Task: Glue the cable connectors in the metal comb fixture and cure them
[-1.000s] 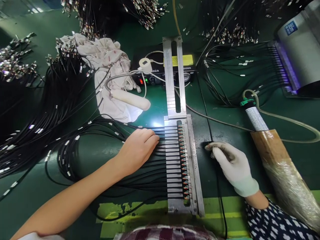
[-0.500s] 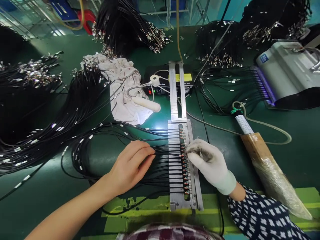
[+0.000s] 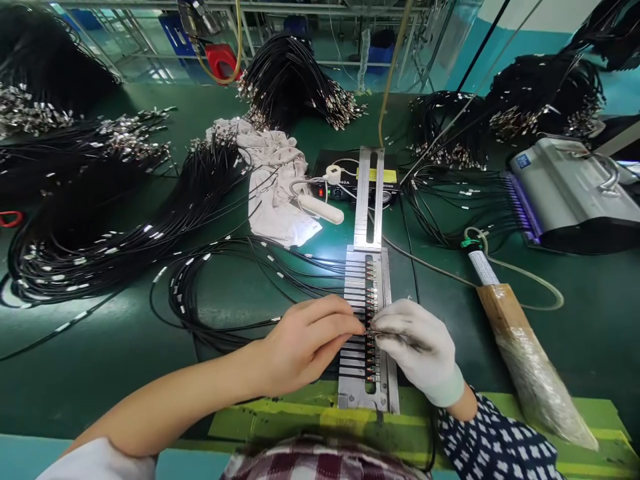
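Observation:
A slotted metal fixture [image 3: 354, 393] lies lengthwise before me, with several black cables [image 3: 353, 363] laid side by side in its grooves. Their small metal connectors [image 3: 371, 369] line up over the long slot. My bare left hand [image 3: 310, 341] reaches over the fixture, thumb and fingers pinched on a cable close to its end. Facing it, my right hand [image 3: 419, 347], in a smudged white glove, is closed on that cable's metal connector. The fingertips of both hands almost meet and partly hide the connector.
Behind the fixture are a black control box [image 3: 324, 175], a white handheld piece [image 3: 320, 209] and a crumpled cloth [image 3: 273, 200]. Cable bundles [image 3: 125, 220] fill the left. On the right are a wrapped syringe tube [image 3: 520, 347] and a grey lamp unit [image 3: 565, 190] glowing violet.
My left hand has moved right, from beside the fixture onto it, its fingertips coming up to the right hand's. The right hand stays at the connector row. The camera view has shifted.

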Available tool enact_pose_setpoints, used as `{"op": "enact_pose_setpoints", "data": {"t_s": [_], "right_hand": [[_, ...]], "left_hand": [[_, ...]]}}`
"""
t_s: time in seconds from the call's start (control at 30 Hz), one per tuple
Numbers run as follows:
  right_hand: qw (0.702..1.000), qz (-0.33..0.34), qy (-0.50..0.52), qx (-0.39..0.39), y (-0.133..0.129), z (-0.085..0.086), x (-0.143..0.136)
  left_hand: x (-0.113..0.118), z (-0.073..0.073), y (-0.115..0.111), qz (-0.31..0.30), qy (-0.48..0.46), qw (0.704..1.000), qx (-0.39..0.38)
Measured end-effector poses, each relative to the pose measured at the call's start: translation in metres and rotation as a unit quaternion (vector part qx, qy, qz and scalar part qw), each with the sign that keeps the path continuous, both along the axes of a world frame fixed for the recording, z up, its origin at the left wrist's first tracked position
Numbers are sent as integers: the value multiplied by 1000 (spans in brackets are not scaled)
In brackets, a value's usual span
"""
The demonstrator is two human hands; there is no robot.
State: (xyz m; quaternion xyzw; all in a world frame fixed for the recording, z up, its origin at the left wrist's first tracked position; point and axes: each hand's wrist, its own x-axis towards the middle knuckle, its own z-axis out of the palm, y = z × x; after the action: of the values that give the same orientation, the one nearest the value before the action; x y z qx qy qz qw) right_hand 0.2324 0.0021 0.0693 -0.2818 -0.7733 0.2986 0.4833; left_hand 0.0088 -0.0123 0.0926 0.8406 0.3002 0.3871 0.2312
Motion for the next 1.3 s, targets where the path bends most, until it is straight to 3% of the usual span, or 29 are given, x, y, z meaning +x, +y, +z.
{"op": "enact_pose_setpoints", "data": {"t_s": [0.23,0.4,0.53,0.7,0.97,1.1,1.3], "right_hand": [[999,23,27,-38,-4,2,-4],[982,47,61,-170,-7,3,-8],[950,63,81,-294,-8,2,-10],[882,94,123,-444,-8,1,-13],[837,108,157,-512,-11,-4,-16],[849,88,145,-501,-11,-1,-17],[922,69,91,-369,-11,8,-12]], "left_hand": [[-5,4,-7,19,22,998,62],[-9,6,-10,22,32,996,78],[-7,8,-11,23,4,999,38],[-2,13,-10,18,-53,998,-20],[-2,6,-11,28,-93,991,-89],[-3,3,-10,35,-97,990,-95],[-4,10,-10,16,-61,998,-18]]}}
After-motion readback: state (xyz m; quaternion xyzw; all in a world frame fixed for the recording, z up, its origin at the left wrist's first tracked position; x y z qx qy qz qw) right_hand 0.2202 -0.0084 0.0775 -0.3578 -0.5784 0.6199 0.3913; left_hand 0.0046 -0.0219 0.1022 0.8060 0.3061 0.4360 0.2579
